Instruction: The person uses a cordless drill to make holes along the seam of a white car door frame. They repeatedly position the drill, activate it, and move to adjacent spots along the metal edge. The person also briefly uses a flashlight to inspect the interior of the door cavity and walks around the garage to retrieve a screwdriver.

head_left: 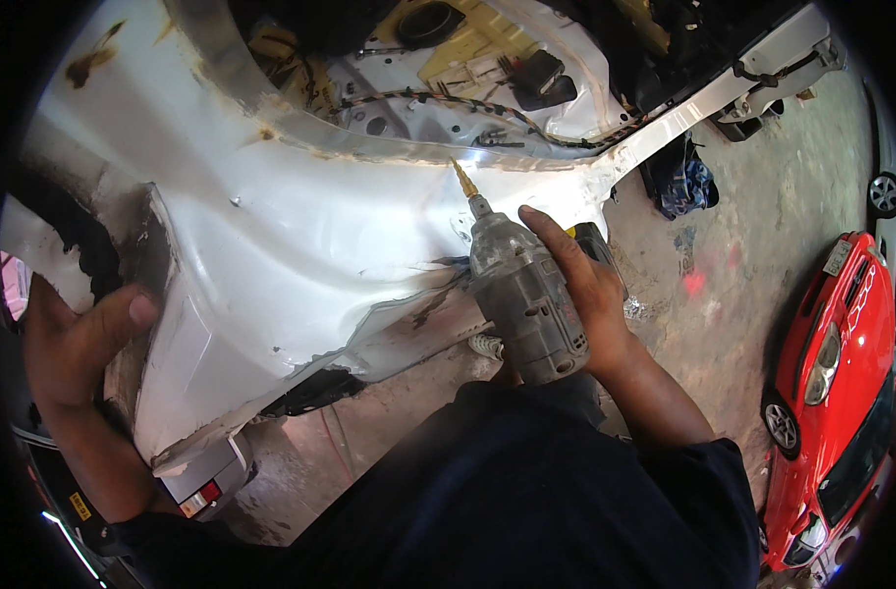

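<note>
At nine o'clock, the left hand (80, 348) is at the edge of the white panel (300, 226). Its thumb (134, 309) sticks up toward two o'clock. The other fingers are mostly hidden, so I can't tell if they grip the edge. At eight o'clock, a red car light (208, 494) shows below the panel. Up at twelve o'clock, wires (438, 97) run across the inside of the car body. The drill (531, 294) is just right of the middle. Its gold bit (464, 180) points to eleven o'clock, with the tip near the panel's upper edge; I can't tell if they touch. Just past the drill, toward three o'clock, the right hand (597, 304) has its fingers wrapped around it. Between three and four o'clock, a red car (855, 334) stands on the floor (708, 324).
</note>
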Demonstrator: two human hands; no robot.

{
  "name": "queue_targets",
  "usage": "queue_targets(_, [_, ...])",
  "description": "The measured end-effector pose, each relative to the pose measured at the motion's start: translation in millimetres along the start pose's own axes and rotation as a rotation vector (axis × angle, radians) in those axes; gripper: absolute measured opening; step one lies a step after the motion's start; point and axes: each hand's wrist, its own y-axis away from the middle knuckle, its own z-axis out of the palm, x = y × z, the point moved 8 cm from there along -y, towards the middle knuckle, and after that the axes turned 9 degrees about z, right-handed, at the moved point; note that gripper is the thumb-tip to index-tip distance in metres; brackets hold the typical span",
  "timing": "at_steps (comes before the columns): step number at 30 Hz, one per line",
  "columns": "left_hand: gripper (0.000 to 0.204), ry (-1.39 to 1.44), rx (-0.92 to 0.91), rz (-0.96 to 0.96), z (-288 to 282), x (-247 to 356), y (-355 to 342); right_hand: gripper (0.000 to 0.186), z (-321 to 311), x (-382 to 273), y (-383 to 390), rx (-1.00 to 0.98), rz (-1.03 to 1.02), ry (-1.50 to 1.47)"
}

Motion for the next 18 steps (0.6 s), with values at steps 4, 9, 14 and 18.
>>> queue_targets(4, [0.092,-0.021,-0.001,-0.029,-8,-6,7,0.091,3,3,-2,-0.025,-0.010,-0.009])
queue_targets(9, [0.094,-0.032,0.001,-0.140,-15,-20,13,0.091,5,12,-4,-0.066,0.033,-0.072])
queue_targets(14, [0.095,0.050,-0.003,-0.152,-15,-22,17,0.086,0,7,-9,-0.054,-0.076,0.011])
queue_targets(18, [0.086,0.125,0.019,-0.129,-17,-21,22,0.080,-7,5,-15,-0.101,-0.120,0.116])
